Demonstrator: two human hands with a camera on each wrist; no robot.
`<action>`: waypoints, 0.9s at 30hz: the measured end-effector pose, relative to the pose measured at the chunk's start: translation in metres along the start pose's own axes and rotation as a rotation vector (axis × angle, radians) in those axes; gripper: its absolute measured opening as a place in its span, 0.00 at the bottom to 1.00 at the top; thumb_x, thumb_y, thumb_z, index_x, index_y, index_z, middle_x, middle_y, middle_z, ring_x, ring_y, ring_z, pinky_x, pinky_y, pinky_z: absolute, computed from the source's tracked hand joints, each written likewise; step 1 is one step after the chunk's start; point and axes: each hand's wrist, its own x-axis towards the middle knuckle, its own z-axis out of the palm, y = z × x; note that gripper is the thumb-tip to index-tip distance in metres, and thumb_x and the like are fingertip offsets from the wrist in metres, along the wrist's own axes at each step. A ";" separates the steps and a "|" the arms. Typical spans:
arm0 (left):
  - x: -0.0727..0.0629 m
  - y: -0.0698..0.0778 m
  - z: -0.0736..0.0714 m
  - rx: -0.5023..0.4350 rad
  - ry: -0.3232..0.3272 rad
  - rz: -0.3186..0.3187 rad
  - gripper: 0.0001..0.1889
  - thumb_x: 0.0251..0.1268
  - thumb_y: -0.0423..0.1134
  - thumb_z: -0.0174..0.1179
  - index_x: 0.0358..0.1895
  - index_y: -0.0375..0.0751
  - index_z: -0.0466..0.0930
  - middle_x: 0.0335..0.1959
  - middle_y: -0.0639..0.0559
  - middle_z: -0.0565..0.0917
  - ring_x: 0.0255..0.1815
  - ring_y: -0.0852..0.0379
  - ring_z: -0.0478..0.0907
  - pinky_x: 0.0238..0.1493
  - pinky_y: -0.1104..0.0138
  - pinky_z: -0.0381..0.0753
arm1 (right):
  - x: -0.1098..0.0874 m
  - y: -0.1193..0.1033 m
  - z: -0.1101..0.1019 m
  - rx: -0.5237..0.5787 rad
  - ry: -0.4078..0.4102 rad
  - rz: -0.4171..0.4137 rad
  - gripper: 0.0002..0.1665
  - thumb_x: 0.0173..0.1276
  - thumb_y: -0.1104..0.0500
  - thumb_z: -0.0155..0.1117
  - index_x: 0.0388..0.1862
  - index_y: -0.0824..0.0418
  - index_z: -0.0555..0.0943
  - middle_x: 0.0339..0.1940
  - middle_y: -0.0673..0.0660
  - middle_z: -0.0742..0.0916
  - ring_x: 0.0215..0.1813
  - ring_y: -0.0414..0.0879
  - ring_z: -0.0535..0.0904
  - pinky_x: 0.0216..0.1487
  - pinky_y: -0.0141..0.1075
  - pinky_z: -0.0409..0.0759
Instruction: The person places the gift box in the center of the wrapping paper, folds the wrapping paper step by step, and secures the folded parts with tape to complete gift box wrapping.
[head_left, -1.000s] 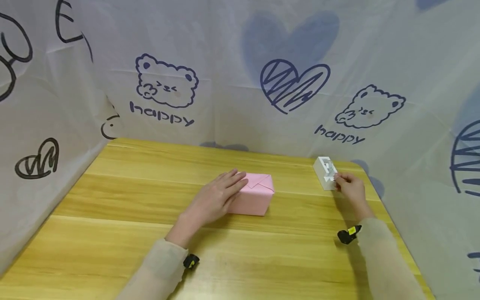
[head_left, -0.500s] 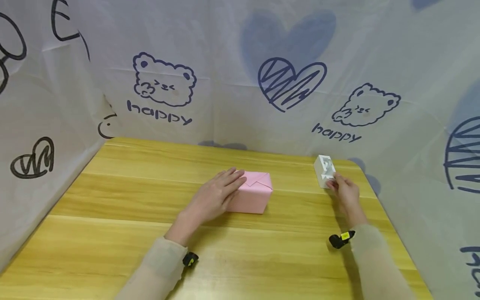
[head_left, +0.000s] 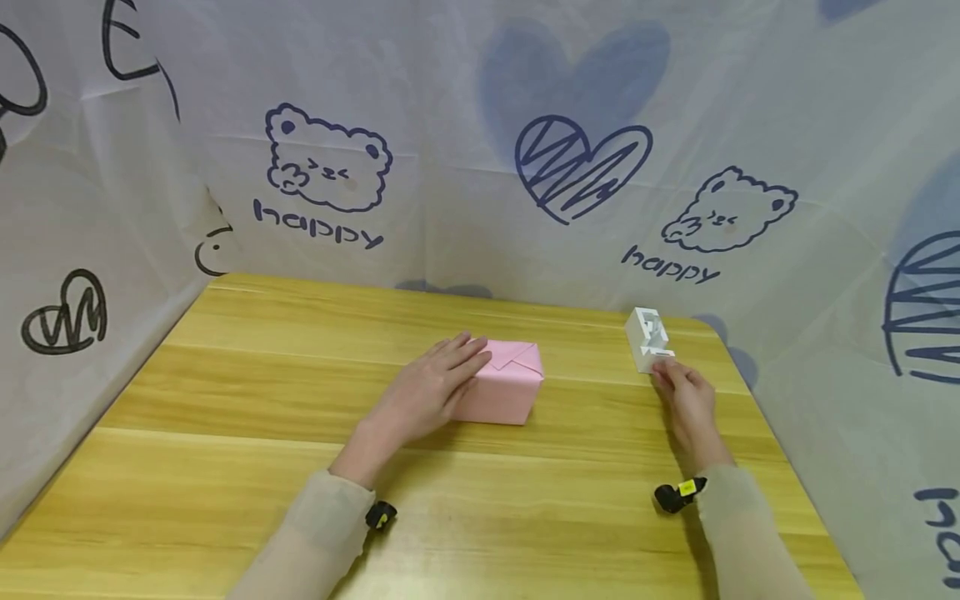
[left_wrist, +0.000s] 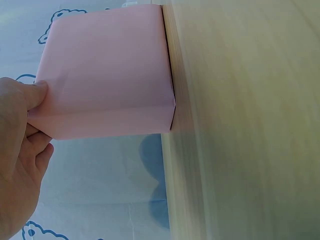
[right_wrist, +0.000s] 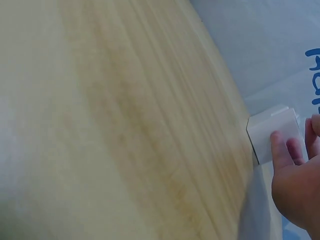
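Note:
A pink paper-wrapped box (head_left: 498, 396) rests on the wooden table, a folded flap showing on its top. My left hand (head_left: 427, 392) holds its left end, fingers laid over the top. In the left wrist view the thumb (left_wrist: 37, 95) presses the box's broad side. Near the far right corner is a small white box (head_left: 645, 342) with a cut-out opening on top; what lies inside is unclear. My right hand (head_left: 692, 408) pinches its near right corner. In the right wrist view one digit (right_wrist: 280, 147) lies against the white box's near face.
The wooden table (head_left: 480, 508) ends at a white cloth backdrop (head_left: 457, 100) with drawn bears and hearts. Cloth also hangs along the left and right sides. Each sleeve cuff carries a small black camera, on the left (head_left: 381, 515) and on the right (head_left: 678, 496).
My right hand has moved from the white box's right side to its near corner, and more of the opening shows. The left hand stays on the pink box. The head view has shifted slightly.

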 end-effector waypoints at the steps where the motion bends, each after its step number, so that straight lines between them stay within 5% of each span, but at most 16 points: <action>1: 0.000 0.000 0.000 -0.001 -0.001 -0.001 0.24 0.81 0.38 0.55 0.76 0.43 0.72 0.77 0.45 0.70 0.80 0.44 0.63 0.79 0.49 0.64 | 0.000 0.000 -0.001 0.002 -0.013 0.003 0.09 0.80 0.63 0.59 0.37 0.64 0.81 0.35 0.49 0.89 0.43 0.38 0.86 0.58 0.27 0.83; 7: 0.000 0.000 0.000 0.005 -0.003 -0.005 0.24 0.81 0.38 0.55 0.76 0.43 0.72 0.78 0.46 0.70 0.80 0.44 0.63 0.79 0.50 0.63 | 0.000 -0.001 -0.006 0.002 -0.038 0.048 0.06 0.79 0.64 0.59 0.40 0.65 0.80 0.38 0.50 0.89 0.45 0.39 0.87 0.60 0.29 0.82; 15: -0.001 0.001 0.000 0.000 -0.010 -0.004 0.24 0.81 0.38 0.55 0.76 0.43 0.72 0.77 0.46 0.70 0.80 0.44 0.63 0.79 0.49 0.63 | 0.001 0.000 -0.010 -0.143 -0.030 0.053 0.03 0.80 0.65 0.57 0.43 0.65 0.77 0.38 0.44 0.87 0.47 0.36 0.85 0.64 0.29 0.79; 27: 0.000 0.001 0.000 -0.009 0.006 0.000 0.24 0.80 0.37 0.56 0.75 0.42 0.73 0.77 0.45 0.71 0.80 0.44 0.64 0.79 0.50 0.63 | 0.015 0.001 -0.012 -0.299 -0.034 0.089 0.03 0.79 0.65 0.57 0.47 0.65 0.76 0.31 0.42 0.87 0.38 0.31 0.85 0.50 0.24 0.84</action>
